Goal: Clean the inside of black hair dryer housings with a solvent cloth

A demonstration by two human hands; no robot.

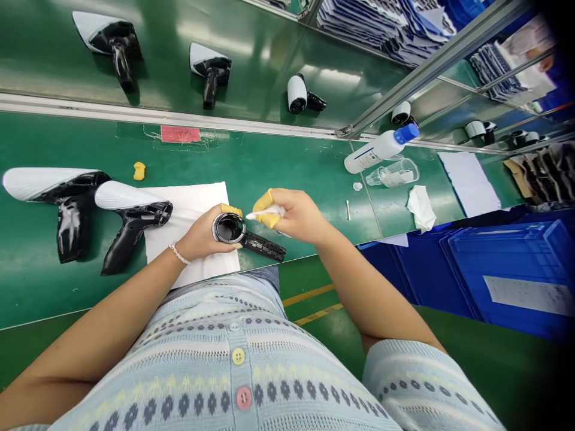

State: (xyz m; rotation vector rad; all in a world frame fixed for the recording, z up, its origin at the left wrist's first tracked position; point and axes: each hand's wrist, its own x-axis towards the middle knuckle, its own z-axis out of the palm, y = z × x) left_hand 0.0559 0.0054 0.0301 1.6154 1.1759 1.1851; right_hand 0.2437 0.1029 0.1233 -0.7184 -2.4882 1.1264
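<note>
My left hand (pixel 202 234) curls closed, its thumb capped in a yellow rubber finger cot (pixel 231 209), with a white beaded bracelet (pixel 178 254) on the wrist. Just beside it, my right hand (pixel 294 215) pinches shut, its fingertips in yellow rubber cots (pixel 263 206). My bare left forearm (pixel 112 311) and bare right forearm (pixel 368 281) angle inward, toward each other.

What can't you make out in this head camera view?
Black hair dryer housing: barrel's underside hidden by the left hand.
White wipe: one end hidden by the right hand.
Blue-capped bottle: label too small to read.
Dark stacked parts: cut off by the right edge.
</note>
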